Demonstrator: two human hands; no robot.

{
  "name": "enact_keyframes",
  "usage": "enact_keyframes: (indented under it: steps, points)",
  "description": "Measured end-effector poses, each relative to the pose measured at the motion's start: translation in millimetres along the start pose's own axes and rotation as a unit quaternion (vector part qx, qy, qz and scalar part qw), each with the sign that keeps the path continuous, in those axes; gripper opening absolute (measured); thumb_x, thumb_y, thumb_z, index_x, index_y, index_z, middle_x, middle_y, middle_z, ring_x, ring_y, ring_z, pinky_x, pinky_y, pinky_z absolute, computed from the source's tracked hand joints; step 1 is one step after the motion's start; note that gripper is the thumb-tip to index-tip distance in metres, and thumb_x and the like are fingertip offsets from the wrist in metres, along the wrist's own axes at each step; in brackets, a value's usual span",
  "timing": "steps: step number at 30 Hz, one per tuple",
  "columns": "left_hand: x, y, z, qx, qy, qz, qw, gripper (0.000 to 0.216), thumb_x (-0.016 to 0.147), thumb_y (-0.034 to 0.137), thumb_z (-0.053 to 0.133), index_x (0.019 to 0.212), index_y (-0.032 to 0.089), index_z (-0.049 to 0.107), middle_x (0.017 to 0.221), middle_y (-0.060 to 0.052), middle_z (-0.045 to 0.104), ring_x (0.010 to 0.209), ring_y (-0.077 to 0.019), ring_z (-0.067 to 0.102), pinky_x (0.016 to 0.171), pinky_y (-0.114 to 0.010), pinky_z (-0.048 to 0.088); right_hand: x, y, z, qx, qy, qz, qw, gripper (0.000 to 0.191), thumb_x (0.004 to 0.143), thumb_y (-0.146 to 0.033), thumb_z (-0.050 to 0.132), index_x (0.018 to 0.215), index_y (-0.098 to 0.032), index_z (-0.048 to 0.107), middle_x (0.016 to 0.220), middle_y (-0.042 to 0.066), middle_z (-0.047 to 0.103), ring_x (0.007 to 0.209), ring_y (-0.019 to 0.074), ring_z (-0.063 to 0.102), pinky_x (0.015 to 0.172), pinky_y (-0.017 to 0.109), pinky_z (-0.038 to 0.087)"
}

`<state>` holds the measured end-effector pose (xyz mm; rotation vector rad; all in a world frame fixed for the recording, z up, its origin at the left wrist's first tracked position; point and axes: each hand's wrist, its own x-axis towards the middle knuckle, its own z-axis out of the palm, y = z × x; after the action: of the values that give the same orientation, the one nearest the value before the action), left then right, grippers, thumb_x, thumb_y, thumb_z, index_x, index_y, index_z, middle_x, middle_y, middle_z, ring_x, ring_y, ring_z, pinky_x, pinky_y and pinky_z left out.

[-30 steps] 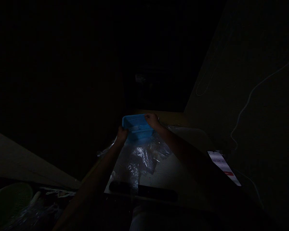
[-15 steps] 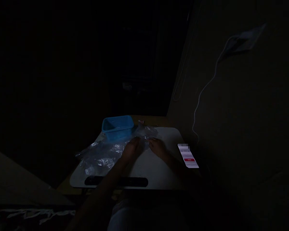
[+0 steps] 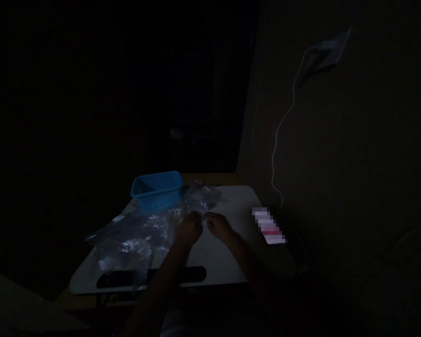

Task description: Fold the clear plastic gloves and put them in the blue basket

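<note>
In dim light, my left hand (image 3: 190, 228) is closed at the near edge of a clear plastic bag (image 3: 204, 195) over the small white table (image 3: 215, 260). Just right of it, my right hand (image 3: 218, 225) pinches the same bag, its fingertips close to the left hand's. The bag spreads away from me, crumpled and shiny. More clear plastic bags (image 3: 126, 245) lie in a loose heap to the left, partly over the table's dark slot. Behind the heap stands a blue plastic basket (image 3: 157, 191).
A phone with a lit screen (image 3: 269, 227) lies at the table's right side. A white cable (image 3: 274, 154) hangs down the right wall from a socket plate (image 3: 328, 51). A small reddish item (image 3: 198, 182) sits beyond the table's far edge.
Both hands have drawn nearer to me, bringing the bag's near edge along. The view has shifted, so the basket, phone and cable appear further left.
</note>
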<state>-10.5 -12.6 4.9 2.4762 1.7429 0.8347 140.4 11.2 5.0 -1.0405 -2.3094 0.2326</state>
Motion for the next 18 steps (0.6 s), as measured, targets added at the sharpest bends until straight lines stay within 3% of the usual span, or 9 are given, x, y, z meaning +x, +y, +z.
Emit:
enact_keyframes:
  steps: [3,8,13,18]
  points:
    - [5,-3,-2,0.02,-0.015,-0.006,1.0,0.032,0.073,0.017,0.044,0.101,0.012,0.059,0.11,-0.015,0.058,0.11,-0.0264,0.049,0.097,-0.044,0.033,-1,-1,0,0.006,-0.003,-0.001,1.0,0.036,0.074,-0.007,0.044,0.1,-0.022,0.065,0.11,0.003,0.063,0.1,0.0137,0.058,0.092,0.026,0.041]
    - [8,-6,-6,0.009,-0.015,0.0,1.0,0.029,0.072,0.021,0.045,0.094,0.013,0.062,0.106,-0.015,0.06,0.108,-0.0265,0.051,0.096,-0.042,0.034,-2,1,-1,0.004,0.011,0.024,1.0,0.033,0.074,-0.008,0.045,0.096,-0.02,0.066,0.108,0.004,0.064,0.1,0.0135,0.058,0.093,0.026,0.041]
    - [2,1,-12,0.014,-0.04,0.003,0.999,0.034,0.073,0.027,0.047,0.103,0.016,0.06,0.115,-0.013,0.057,0.111,-0.0251,0.049,0.098,-0.041,0.031,-5,6,-6,0.0,0.016,0.083,0.996,0.026,0.074,-0.011,0.048,0.085,-0.022,0.068,0.103,0.002,0.067,0.098,0.0139,0.06,0.09,0.024,0.041]
    - [0,5,-17,-0.042,-0.051,0.0,0.998,0.034,0.071,0.021,0.046,0.1,0.019,0.062,0.107,-0.007,0.063,0.097,-0.0206,0.058,0.091,-0.035,0.04,-7,7,-11,0.032,0.029,0.086,0.995,0.026,0.072,-0.011,0.05,0.087,-0.022,0.068,0.103,0.001,0.066,0.097,0.014,0.059,0.089,0.025,0.042]
